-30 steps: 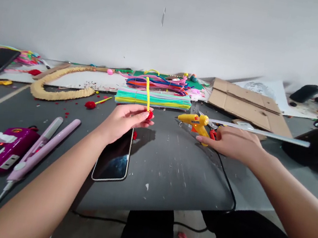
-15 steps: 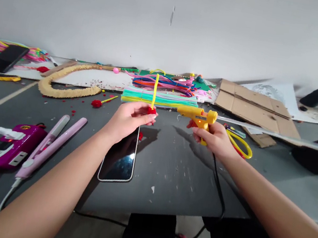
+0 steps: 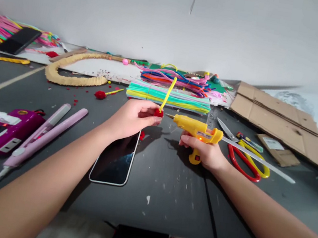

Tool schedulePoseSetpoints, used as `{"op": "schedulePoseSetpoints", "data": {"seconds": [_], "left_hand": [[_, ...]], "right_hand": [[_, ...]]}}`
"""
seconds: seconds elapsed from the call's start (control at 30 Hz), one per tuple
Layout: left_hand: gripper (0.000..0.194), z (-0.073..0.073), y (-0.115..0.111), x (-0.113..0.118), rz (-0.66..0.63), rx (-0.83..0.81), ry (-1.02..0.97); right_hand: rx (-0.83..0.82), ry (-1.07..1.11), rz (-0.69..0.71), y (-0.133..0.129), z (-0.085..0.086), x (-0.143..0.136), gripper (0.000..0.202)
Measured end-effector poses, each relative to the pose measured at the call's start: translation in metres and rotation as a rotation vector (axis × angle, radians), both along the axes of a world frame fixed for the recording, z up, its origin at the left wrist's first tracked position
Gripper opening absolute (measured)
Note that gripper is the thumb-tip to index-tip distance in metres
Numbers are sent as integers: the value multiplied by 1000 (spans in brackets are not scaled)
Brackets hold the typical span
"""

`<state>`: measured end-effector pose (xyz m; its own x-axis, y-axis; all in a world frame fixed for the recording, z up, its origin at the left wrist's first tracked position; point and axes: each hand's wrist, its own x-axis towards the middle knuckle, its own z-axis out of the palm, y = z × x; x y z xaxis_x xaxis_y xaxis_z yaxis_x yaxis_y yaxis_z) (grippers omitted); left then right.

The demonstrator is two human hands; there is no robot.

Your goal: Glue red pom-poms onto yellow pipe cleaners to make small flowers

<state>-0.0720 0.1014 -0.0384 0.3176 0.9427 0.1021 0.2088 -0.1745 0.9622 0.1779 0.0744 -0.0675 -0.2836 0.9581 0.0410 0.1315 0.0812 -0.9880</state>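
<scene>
My left hand point(image 3: 134, 121) pinches a small red fuzzy piece point(image 3: 158, 113) with a yellow stem point(image 3: 168, 94) rising from it, tilted right. My right hand point(image 3: 206, 152) is wrapped round the handle of a yellow glue gun point(image 3: 194, 127). The gun's metal tip points left and is close beside the red piece; whether they touch I cannot tell. A long clear glue stick point(image 3: 261, 158) sticks out of the gun's back. Below my left hand lies a phone point(image 3: 114, 162) with a dark screen.
Scissors point(image 3: 249, 161) lie right of my right hand, near cardboard point(image 3: 276, 117). Bundled colored stems point(image 3: 168, 96) lie behind the hands. At left are a pink flat iron point(image 3: 48, 133), a purple power strip point(image 3: 9, 131), another red piece point(image 3: 100, 95) and a tan curved form point(image 3: 71, 80).
The glue gun's tip has come nearer the red piece and now points at it. The yellow stem has gone from upright to tilted right. The camera view has shifted, showing more of the scissors.
</scene>
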Motion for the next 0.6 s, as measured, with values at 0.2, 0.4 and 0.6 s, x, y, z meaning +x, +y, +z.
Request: {"op": "schedulePoseSetpoints", "data": {"seconds": [0.2,0.4,0.6], "left_hand": [[36,-3,-5,6,10,37,54],[40,-2,-7,8,43,38,78],[40,0,-7,7,38,33,99]], "right_hand": [[-37,-11,-8,-1,7,-3,24],[-27,-51,14,-1,8,-4,24],[-18,-89,12,-1,8,-3,27]]}}
